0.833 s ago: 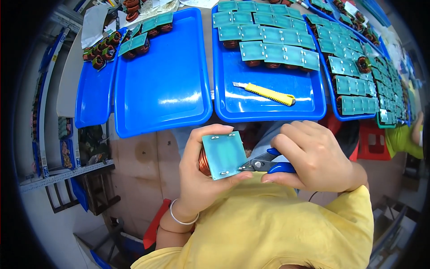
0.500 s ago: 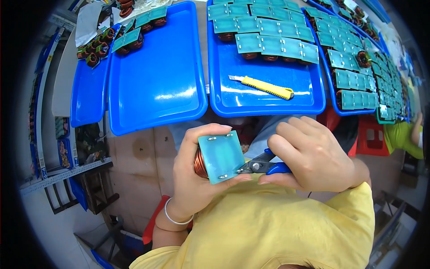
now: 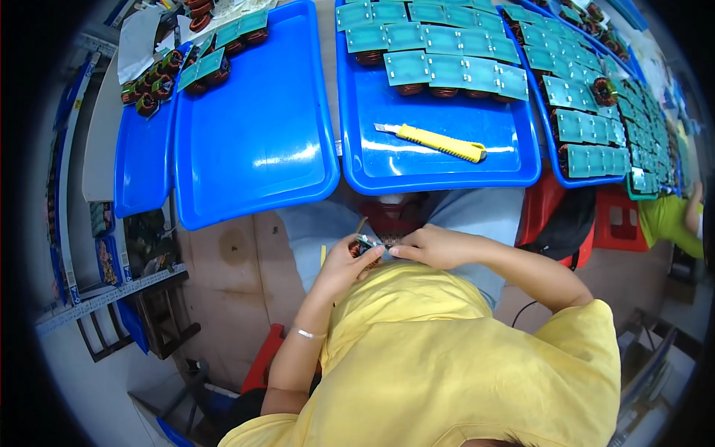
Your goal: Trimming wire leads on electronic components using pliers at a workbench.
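Low over my lap, my left hand (image 3: 344, 266) is closed around a copper-wound coil on a green circuit board (image 3: 366, 243). The board is tilted and partly covered by my fingers. My right hand (image 3: 434, 247) is right beside it, fingers closed and fingertips at the board's edge. Whatever the right hand holds is hidden; the blue-handled cutters are not visible. On the blue tray (image 3: 439, 179) ahead lies a yellow utility knife (image 3: 439, 144), blade out to the left. Behind the knife stand rows of green boards (image 3: 443, 71) on copper coils.
A second blue tray (image 3: 257, 175) to the left carries a few coil boards (image 3: 201, 71) at its far edge. A narrower blue tray (image 3: 141, 171) adjoins it, with bare coils (image 3: 153, 82) behind. Fuller trays (image 3: 588, 138) stand at right, near red stools (image 3: 618, 223) and another person's green sleeve (image 3: 670, 223).
Both hands have dropped from just before the trays to my lap, taking the coil board along. The board has turned from facing up to tilted, and the cutters have gone out of sight.
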`<state>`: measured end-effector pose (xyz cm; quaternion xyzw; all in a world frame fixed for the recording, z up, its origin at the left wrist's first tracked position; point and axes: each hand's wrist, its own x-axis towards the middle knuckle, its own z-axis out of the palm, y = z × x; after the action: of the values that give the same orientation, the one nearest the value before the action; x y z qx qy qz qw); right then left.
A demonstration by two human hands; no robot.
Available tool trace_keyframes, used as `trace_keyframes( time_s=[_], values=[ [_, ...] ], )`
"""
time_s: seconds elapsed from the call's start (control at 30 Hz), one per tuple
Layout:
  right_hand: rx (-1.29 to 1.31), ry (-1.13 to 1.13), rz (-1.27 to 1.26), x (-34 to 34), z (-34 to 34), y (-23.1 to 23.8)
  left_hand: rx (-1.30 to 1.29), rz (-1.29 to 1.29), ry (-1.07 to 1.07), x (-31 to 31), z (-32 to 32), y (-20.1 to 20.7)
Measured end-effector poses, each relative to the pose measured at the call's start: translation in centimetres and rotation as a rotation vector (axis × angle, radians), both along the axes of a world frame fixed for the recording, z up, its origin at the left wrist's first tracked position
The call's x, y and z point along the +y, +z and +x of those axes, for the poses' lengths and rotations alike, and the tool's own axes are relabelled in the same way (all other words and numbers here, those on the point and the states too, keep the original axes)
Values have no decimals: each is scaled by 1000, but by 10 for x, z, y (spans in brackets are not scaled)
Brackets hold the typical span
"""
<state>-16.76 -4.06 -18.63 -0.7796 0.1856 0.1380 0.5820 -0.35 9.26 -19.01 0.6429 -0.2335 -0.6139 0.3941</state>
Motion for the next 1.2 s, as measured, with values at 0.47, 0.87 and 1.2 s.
trace_keyframes(
  time_s=[0.47,0.87,1.2],
  values=[
    [121,-79,-108,5,11,54,108,-123,66,12,-2,19],
    [-339,-14,-589,14,0,135,-11,-458,92,15,-4,101],
    [-372,18,-686,14,-5,149,-279,-456,21,15,-7,116]
  ],
)
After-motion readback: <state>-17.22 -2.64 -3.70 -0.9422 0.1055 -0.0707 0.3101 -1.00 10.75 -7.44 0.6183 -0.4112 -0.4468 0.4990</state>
